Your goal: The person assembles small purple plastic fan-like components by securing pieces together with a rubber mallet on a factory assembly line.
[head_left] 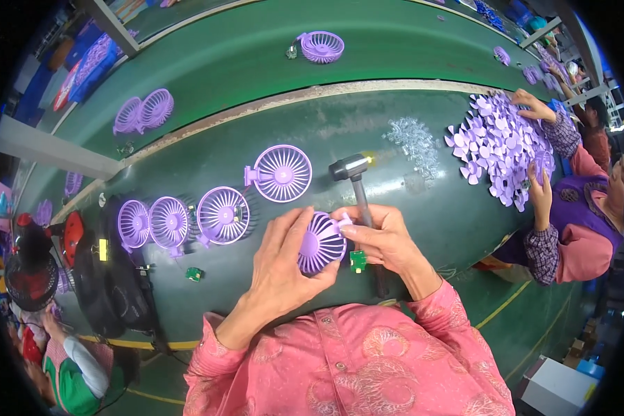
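Between my two hands is a purple round fan housing [312, 247] with a ribbed grille. My left hand [276, 262] wraps its left side, fingers curled over the far rim. On the other side, my right hand [388, 239] pinches the small purple tab at the housing's edge. Just below those right fingers hangs or lies a small green circuit board [357, 261]; whether it is wired to the housing I cannot tell. A black-headed mallet [348, 168] lies beyond, its handle passing partly behind my right hand.
Several purple fan housings [282, 173] lie to the left, with another circuit board [194, 274] nearby. Small clear parts [414, 142] and a heap of purple fan blades [496, 145] are at right, where a co-worker's hands [532, 105] reach. A green conveyor belt [236, 52] runs behind.
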